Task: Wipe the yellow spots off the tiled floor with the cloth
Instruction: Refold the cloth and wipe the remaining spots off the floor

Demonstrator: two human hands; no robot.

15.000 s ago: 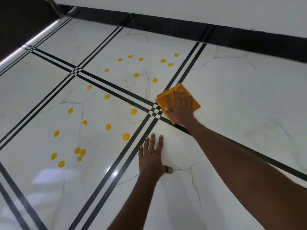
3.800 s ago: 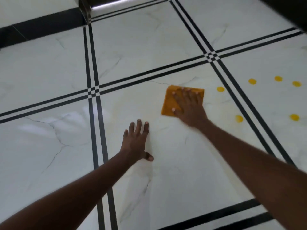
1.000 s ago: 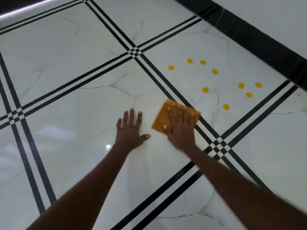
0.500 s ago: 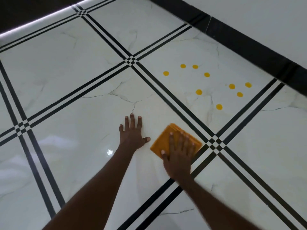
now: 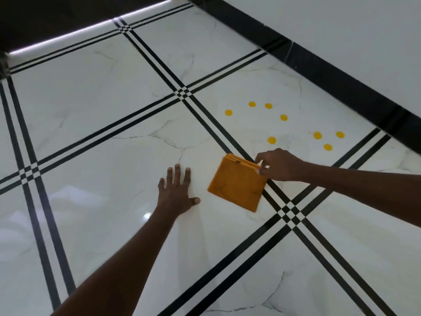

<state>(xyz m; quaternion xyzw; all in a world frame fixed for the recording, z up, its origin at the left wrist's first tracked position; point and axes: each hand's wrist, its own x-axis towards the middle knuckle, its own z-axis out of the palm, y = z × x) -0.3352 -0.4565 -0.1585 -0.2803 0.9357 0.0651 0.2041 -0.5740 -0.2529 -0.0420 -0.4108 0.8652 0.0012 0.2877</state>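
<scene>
1. Right hand (image 5: 279, 165) pinched cloth (image 5: 237, 184) at its far corner.
2. Left hand (image 5: 176, 192) lay flat, fingers spread, beside cloth.
3. Cloth's edge overlapped black stripes (image 5: 276, 195); spots (image 5: 271, 140) beyond them, bare tile around.

black skirting (image 5: 337, 71) along far right | white wall (image 5: 341, 26) above it | dark strip (image 5: 57, 17) top left

The right hand (image 5: 279, 166) covers the far right corner of the cloth (image 5: 237, 183), so its grip there cannot be judged. Both forearms run out of the picture's edges. The floor (image 5: 91, 110) is lost in darkness at top left, and the skirting (image 5: 330, 76) blurs toward the right edge.
</scene>
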